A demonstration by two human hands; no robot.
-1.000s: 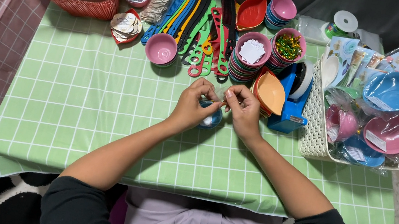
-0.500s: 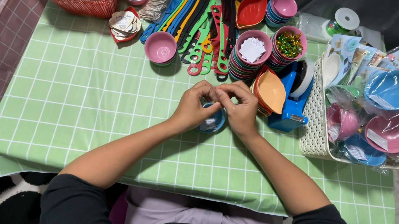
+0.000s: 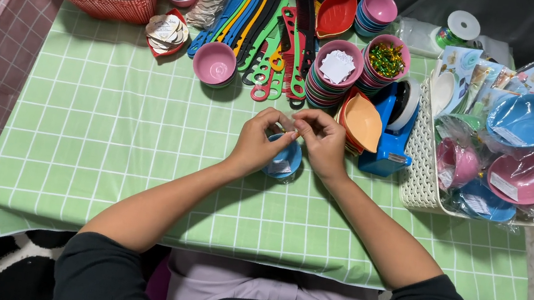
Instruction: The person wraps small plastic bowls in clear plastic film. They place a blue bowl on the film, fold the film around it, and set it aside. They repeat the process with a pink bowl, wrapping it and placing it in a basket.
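A small blue bowl (image 3: 282,158), round and smooth like plastic, sits on the green checked tablecloth (image 3: 105,147), partly covered by both hands. The left hand (image 3: 259,143) and right hand (image 3: 322,141) meet just above the bowl, fingertips pinched together on something too small to make out. Beyond the bowl lie a pink bowl (image 3: 214,63), a fan of coloured combs (image 3: 264,30) and stacks of bowls (image 3: 334,75). Just right of the bowl stand an orange leaf-shaped dish (image 3: 363,121) and a blue tape dispenser (image 3: 393,130); farther right, a white woven basket (image 3: 419,173) holds wrapped bowls.
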